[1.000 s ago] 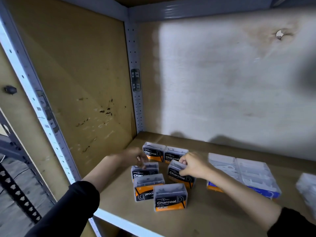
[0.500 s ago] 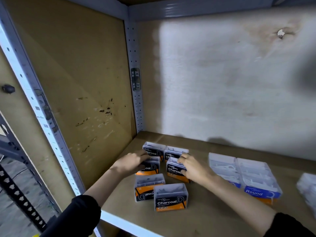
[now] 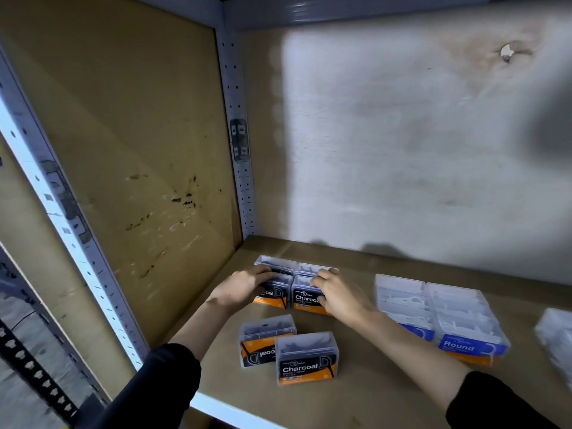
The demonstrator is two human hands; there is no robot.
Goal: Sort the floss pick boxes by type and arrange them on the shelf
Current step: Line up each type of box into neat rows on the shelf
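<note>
**Both hands on the second row of Charcoal boxes**

Nearest, at 6 o'clock by the front lip of the brown board shelf (image 3: pixel 356 404), stands a clear plastic box with a black-and-orange Charcoal label (image 3: pixel 306 360), upright with its label facing forward. Touching it at its 10 o'clock is a second Charcoal box turned upside down (image 3: pixel 266 339), so its print reads inverted.

Further in, towards 12 o'clock, the left hand (image 3: pixel 244 289) curls its fingers over the top of the left second-row Charcoal box (image 3: pixel 275 294). The right hand (image 3: pixel 340 297) grips the right second-row Charcoal box (image 3: pixel 305 297), with its fingers over the lid and its thumb on the label face. These two boxes touch side by side and sit tight against the back pair of Charcoal boxes (image 3: pixel 278 264).

At 2 o'clock, well apart, lie two larger clear boxes with blue Round labels (image 3: pixel 464 320). A blurred clear box (image 3: pixel 557 339) shows at the 3 o'clock edge.

The boxes look light, stiff and thin-walled, and their smooth plastic should slide easily on the board. A pinch across the front and back faces, low down, seems the safest hold, since squeezing at the lid might pop it open. The inverted box probably needs lifting and turning rather than pushing.
</note>
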